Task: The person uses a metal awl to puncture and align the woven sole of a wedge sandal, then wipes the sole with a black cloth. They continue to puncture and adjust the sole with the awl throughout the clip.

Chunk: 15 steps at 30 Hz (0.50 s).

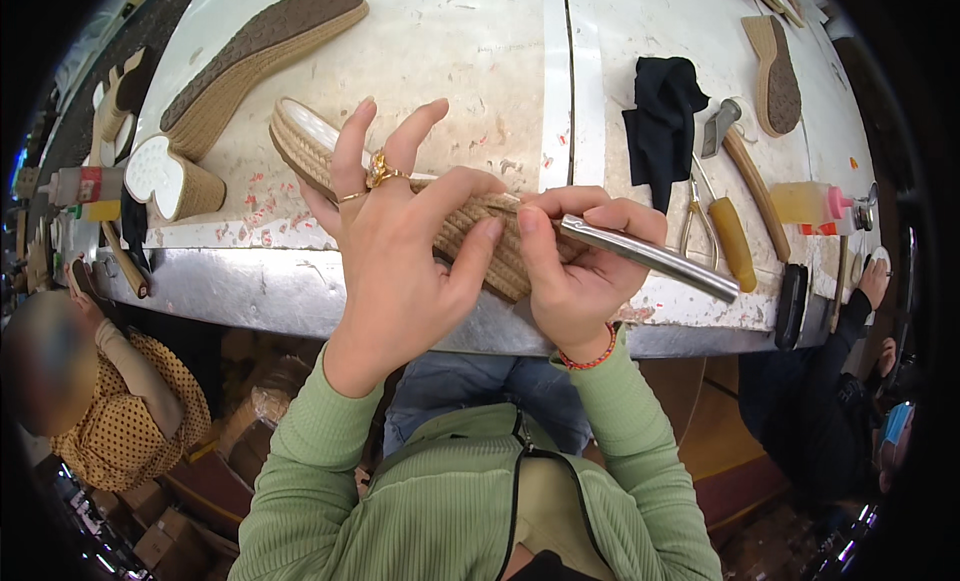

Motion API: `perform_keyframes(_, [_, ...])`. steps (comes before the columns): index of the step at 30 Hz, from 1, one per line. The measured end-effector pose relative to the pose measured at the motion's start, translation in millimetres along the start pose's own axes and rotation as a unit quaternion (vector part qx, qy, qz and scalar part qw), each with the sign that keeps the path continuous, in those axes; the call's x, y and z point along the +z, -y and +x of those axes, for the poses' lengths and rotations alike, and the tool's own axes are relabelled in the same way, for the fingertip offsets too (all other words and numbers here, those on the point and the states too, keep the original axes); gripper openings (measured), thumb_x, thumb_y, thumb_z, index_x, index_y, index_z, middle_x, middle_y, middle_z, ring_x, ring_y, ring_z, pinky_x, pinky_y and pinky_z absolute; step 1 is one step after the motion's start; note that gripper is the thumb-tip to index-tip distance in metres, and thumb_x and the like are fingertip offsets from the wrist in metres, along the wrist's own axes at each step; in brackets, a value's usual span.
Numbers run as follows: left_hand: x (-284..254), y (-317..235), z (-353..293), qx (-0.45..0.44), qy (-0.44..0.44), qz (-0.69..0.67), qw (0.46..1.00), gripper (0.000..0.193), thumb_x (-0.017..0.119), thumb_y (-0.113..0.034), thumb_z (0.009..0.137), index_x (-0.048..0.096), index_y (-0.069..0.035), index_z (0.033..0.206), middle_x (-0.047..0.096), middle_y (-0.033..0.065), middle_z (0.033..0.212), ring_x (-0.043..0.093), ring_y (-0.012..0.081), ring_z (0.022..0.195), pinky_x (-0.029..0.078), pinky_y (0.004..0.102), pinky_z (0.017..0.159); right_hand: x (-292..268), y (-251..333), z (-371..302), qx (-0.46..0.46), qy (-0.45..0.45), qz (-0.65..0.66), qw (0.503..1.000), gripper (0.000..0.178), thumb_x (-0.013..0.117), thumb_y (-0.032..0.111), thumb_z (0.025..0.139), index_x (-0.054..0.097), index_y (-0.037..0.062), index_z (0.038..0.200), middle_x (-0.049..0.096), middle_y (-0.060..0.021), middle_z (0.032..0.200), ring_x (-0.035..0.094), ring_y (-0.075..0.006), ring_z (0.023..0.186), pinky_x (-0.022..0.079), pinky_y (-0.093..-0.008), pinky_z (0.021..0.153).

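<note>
A rope-wrapped wedge shoe sole (pixel 474 247) with a white inner surface lies across the table's near edge, partly hidden by both hands. My left hand (pixel 392 231), a gold ring on one finger, grips it from above. Its thumb and index finger press on the woven side while two fingers stick up. Close by, my right hand (pixel 585 266) is closed round a slim silver metal tool (pixel 665 261). That tool's handle points out to the right. Its working end is hidden by the fingers, which meet the sole's upper edge.
Another wedge sole (pixel 255 66) lies at far left, beside a white-topped one (pixel 180 181). Rightward are a black cloth (pixel 665 116), a hammer (pixel 750 176), pliers (pixel 698 221), a yellow-handled tool (pixel 730 241) and a glue bottle (pixel 805 203). Co-workers sit at left (pixel 130 401) and right (pixel 810 411).
</note>
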<state>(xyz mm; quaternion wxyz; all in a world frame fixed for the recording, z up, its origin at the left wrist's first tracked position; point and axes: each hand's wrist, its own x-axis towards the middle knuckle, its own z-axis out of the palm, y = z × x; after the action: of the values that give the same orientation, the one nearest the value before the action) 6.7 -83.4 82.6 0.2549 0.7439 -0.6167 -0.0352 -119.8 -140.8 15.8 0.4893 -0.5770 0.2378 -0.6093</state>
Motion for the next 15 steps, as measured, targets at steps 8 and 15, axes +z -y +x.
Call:
perform_keyframes(8, [-2.3,0.8,-0.8,0.005,0.004,0.002,1.000,0.018,0.070,-0.020,0.077,0.074,-0.017,0.094,0.048,0.0078,0.144,0.015,0.0370,0.143,0.005,0.0538,0.112,-8.4,2.4,6.3,0.062,0.026,0.066,0.995,0.042,0.068,-0.012,0.081,0.038,0.0060,0.105,0.067,-0.0159,0.091,0.064,-0.0112,0.077,0.051,-0.0224,0.068])
perform_keyframes(15, [-1.5,0.5,-0.4,-0.002,0.010,-0.001,1.000,0.017,0.068,-0.020,0.078,0.074,-0.017,0.094,0.048,0.0077,0.144,0.014,0.0359,0.143,0.004,0.0537,0.112,-3.0,1.6,2.0,0.033,0.004,-0.001,0.999,0.041,0.068,-0.011,0.082,0.038,0.0058,0.106,0.065,-0.0149,0.090,0.063,-0.0116,0.078,0.051,-0.0229,0.070])
